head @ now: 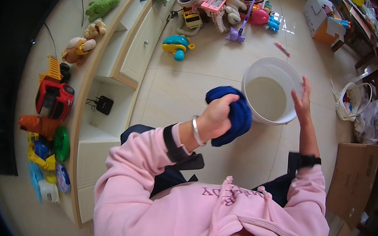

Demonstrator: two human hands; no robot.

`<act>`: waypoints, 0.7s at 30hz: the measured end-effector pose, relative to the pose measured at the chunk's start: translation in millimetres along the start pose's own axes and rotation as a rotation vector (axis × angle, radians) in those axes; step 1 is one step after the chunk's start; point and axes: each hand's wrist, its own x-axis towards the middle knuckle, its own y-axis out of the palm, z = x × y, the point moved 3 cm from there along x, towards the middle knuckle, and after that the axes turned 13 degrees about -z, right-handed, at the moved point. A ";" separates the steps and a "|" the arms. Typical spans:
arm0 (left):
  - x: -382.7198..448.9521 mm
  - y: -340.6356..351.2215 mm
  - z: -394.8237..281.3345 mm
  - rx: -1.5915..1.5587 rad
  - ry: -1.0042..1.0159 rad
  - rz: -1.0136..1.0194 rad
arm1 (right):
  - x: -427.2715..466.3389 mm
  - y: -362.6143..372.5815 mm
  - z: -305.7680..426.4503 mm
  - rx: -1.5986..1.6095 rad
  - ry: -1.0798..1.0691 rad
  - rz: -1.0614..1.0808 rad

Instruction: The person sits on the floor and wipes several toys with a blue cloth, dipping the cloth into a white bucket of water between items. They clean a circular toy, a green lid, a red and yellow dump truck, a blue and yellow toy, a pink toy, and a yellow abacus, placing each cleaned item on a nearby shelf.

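In my left hand [218, 116] is a folded blue cloth [235, 116], gripped at its near side, just left of a white plastic bucket [296, 72]. Cloudy water [265, 97] stands in the bucket, which rests on the tiled floor. My right hand [302, 97] is raised at the bucket's right rim with its fingers apart and nothing held; whether it touches the rim I cannot tell.
A low cabinet [89, 71] with toy vehicles and plush toys runs along the left. Piled toys [228, 3] lie ahead, with a teal and yellow toy [176, 45] nearer. A white wicker basket [342, 101] and a cardboard box [352, 177] stand right.
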 end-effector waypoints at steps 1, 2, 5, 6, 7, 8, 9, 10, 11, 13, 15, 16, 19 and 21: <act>9.7 2.8 -9.7 0.001 -0.037 0.004 | -14.2 19.2 31.1 0.211 0.037 0.261; 19.2 8.0 -19.5 -0.012 -0.060 0.063 | -37.8 43.7 61.3 0.482 0.090 0.483; 48.3 10.2 -51.8 0.045 -0.210 0.310 | -84.1 105.8 111.0 0.115 0.064 0.549; 63.6 3.7 -67.7 0.199 -0.237 0.318 | -74.6 120.8 112.3 0.165 0.192 0.464; 83.1 -11.1 -96.8 0.660 -0.109 0.423 | -65.6 128.3 109.9 0.160 0.358 0.375; 102.0 -25.1 -118.4 0.689 -0.127 0.393 | -56.7 126.4 108.7 0.227 0.459 0.182; 123.3 -38.8 -137.8 0.774 -0.143 0.327 | -40.0 119.1 107.0 0.256 0.497 0.039; 142.7 -50.6 -155.6 0.774 -0.167 0.318 | -24.2 109.5 107.0 0.362 0.500 -0.064; 161.2 -60.8 -170.2 0.782 -0.187 0.303 | -4.8 101.3 107.9 0.475 0.469 -0.076; 181.5 -73.1 -178.0 0.604 -0.229 0.337 | 22.9 78.2 107.7 0.520 0.556 -0.109; 191.5 -71.8 -163.7 0.714 -0.125 0.406 | 44.6 73.3 105.6 0.467 0.676 -0.102; 193.3 -69.2 -158.6 0.739 -0.028 0.443 | 54.5 74.5 104.6 0.382 0.732 -0.060; 183.2 -52.2 -127.1 1.217 0.778 0.861 | 75.6 89.9 93.7 0.239 0.838 -0.021; 183.0 -49.1 -92.2 1.434 1.159 0.856 | 77.5 98.9 69.8 0.236 0.917 0.095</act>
